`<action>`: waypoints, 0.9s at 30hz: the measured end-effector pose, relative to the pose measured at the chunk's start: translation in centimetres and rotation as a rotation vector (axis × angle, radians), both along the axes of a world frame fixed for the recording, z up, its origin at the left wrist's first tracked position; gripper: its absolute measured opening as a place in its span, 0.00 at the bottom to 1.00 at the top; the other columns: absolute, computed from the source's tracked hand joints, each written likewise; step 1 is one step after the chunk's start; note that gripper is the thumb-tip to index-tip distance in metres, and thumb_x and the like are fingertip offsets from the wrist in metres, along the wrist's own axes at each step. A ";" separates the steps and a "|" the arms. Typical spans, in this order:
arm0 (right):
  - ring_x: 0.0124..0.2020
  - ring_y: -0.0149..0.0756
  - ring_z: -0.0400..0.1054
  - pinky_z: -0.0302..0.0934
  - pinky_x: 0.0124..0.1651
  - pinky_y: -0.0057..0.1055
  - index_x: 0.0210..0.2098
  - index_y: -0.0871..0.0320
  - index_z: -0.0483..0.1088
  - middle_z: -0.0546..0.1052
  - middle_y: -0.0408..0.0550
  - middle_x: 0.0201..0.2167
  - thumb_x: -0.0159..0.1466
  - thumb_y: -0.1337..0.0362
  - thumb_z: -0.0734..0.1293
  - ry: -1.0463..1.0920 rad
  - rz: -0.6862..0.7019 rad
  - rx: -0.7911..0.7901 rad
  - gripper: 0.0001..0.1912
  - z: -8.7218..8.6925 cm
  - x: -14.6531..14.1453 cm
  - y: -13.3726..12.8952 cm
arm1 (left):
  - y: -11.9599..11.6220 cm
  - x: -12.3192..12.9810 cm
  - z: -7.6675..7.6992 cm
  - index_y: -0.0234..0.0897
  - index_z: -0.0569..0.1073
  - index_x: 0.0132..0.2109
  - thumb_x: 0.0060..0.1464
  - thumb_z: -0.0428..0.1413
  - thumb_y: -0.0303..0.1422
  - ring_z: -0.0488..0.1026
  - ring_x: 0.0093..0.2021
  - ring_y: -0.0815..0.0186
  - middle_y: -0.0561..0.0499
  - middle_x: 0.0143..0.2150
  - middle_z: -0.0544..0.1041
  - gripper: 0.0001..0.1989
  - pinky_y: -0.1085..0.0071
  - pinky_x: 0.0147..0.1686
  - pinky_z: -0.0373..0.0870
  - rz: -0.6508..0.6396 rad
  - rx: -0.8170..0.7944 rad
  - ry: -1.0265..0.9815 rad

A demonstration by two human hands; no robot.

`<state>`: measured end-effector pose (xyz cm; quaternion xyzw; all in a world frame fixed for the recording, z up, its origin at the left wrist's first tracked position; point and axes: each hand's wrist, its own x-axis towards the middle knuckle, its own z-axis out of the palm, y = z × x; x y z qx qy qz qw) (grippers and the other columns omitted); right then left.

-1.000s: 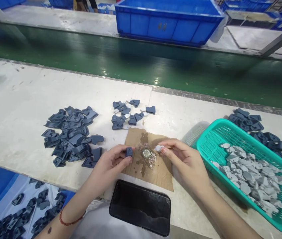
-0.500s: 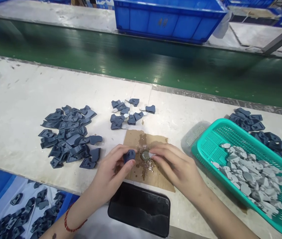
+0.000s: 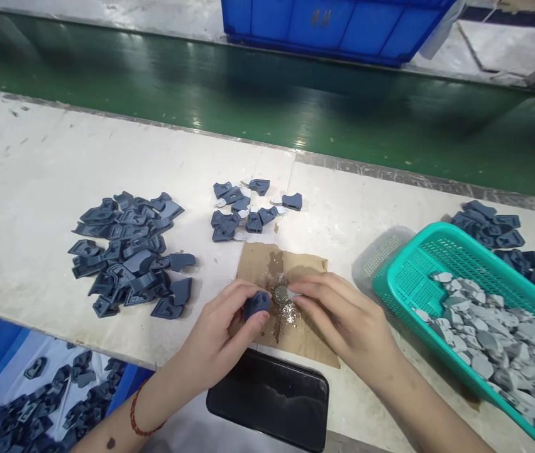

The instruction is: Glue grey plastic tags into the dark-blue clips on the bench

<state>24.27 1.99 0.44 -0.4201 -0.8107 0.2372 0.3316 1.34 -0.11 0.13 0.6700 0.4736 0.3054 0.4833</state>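
A dark blue-grey part (image 3: 256, 305) is gripped between the thumb and fingers of my left hand (image 3: 224, 327). My right hand (image 3: 342, 308) pinches a small light grey piece (image 3: 292, 294) at the edge of a small round dish (image 3: 281, 294). Under the dish lies a brown cardboard sheet (image 3: 312, 343), wet and glittering around the middle. Both hands are just above the cardboard, one on either side of the dish. Beyond it sits a small group of blue-grey parts (image 3: 240, 204), several with light pieces attached.
A pile of blue-grey parts (image 3: 139, 251) lies at the left. At the right stands a green basket (image 3: 399, 308) of light grey pieces, with more dark parts behind. A black phone (image 3: 270, 402) rests in front. Farther back are a green belt (image 3: 248, 94) and a blue crate (image 3: 333, 28).
The camera view has shifted a little, so the crate sits higher in the picture. My left hand still holds the dark part, and my right hand keeps its piece at the dish.
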 end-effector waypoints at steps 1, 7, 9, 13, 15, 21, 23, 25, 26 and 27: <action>0.49 0.39 0.77 0.73 0.52 0.34 0.47 0.60 0.75 0.81 0.53 0.45 0.71 0.73 0.66 -0.009 0.019 -0.004 0.08 -0.1 0.0 0.0 | 0.0 0.0 0.0 0.40 0.72 0.52 0.72 0.51 0.33 0.72 0.42 0.65 0.49 0.46 0.75 0.08 0.71 0.39 0.66 -0.001 0.002 0.000; 0.49 0.39 0.77 0.74 0.51 0.34 0.48 0.58 0.75 0.81 0.53 0.44 0.71 0.73 0.66 -0.001 0.029 -0.022 0.08 -0.3 -0.1 0.0 | 0.0 0.0 -0.1 0.39 0.72 0.52 0.71 0.51 0.33 0.71 0.41 0.65 0.48 0.47 0.76 0.08 0.70 0.41 0.68 -0.009 0.015 0.000; 0.49 0.40 0.77 0.74 0.51 0.36 0.48 0.56 0.75 0.81 0.52 0.45 0.71 0.72 0.66 0.012 0.024 -0.032 0.09 -0.3 -0.1 0.1 | 0.0 0.0 -0.1 0.39 0.72 0.52 0.71 0.51 0.33 0.72 0.41 0.64 0.47 0.47 0.76 0.08 0.70 0.41 0.69 -0.010 0.018 -0.001; 0.49 0.41 0.78 0.75 0.51 0.37 0.49 0.56 0.76 0.82 0.53 0.45 0.72 0.72 0.65 0.021 0.052 -0.043 0.10 -0.1 -0.2 0.1 | 0.0 0.0 0.0 0.39 0.72 0.53 0.71 0.52 0.33 0.73 0.42 0.64 0.46 0.47 0.76 0.09 0.69 0.41 0.70 -0.021 0.053 -0.011; 0.48 0.41 0.78 0.75 0.51 0.36 0.47 0.55 0.77 0.82 0.51 0.43 0.71 0.72 0.67 0.070 0.011 -0.082 0.09 0.1 -0.3 0.0 | 0.1 0.0 0.1 0.39 0.72 0.53 0.71 0.52 0.32 0.74 0.43 0.63 0.46 0.47 0.76 0.08 0.69 0.42 0.70 -0.025 0.075 -0.009; 0.40 0.39 0.80 0.76 0.39 0.29 0.38 0.50 0.81 0.84 0.45 0.39 0.67 0.65 0.72 0.340 -0.203 -0.414 0.05 0.5 -0.5 0.0 | 0.2 0.1 0.1 0.36 0.72 0.50 0.70 0.52 0.31 0.74 0.48 0.60 0.44 0.47 0.78 0.07 0.66 0.48 0.70 -0.051 0.148 0.020; 0.36 0.36 0.80 0.75 0.36 0.26 0.37 0.49 0.82 0.85 0.44 0.39 0.66 0.64 0.73 0.440 -0.234 -0.498 0.04 0.5 -0.5 -0.1 | 0.3 0.1 0.1 0.36 0.72 0.49 0.70 0.52 0.30 0.73 0.47 0.61 0.45 0.46 0.78 0.06 0.67 0.47 0.70 -0.061 0.160 0.028; 0.34 0.34 0.80 0.76 0.36 0.25 0.37 0.49 0.83 0.85 0.44 0.37 0.65 0.64 0.74 0.506 -0.245 -0.546 0.04 0.5 -0.5 -0.1 | 0.3 0.2 0.2 0.36 0.72 0.49 0.70 0.52 0.30 0.73 0.45 0.62 0.45 0.45 0.77 0.05 0.67 0.46 0.69 -0.067 0.168 0.036; 0.34 0.34 0.80 0.76 0.37 0.25 0.36 0.49 0.83 0.85 0.44 0.37 0.64 0.64 0.74 0.527 -0.247 -0.558 0.04 0.5 -0.6 -0.2 | 0.3 0.3 0.2 0.35 0.72 0.48 0.70 0.52 0.30 0.72 0.45 0.62 0.45 0.44 0.77 0.05 0.67 0.45 0.69 -0.069 0.171 0.043; 0.34 0.35 0.81 0.76 0.37 0.26 0.36 0.49 0.83 0.85 0.44 0.37 0.63 0.64 0.75 0.539 -0.248 -0.566 0.03 0.5 -0.6 -0.2 | 0.3 0.3 0.2 0.35 0.72 0.48 0.70 0.52 0.30 0.72 0.44 0.62 0.45 0.44 0.77 0.05 0.67 0.44 0.69 -0.073 0.171 0.052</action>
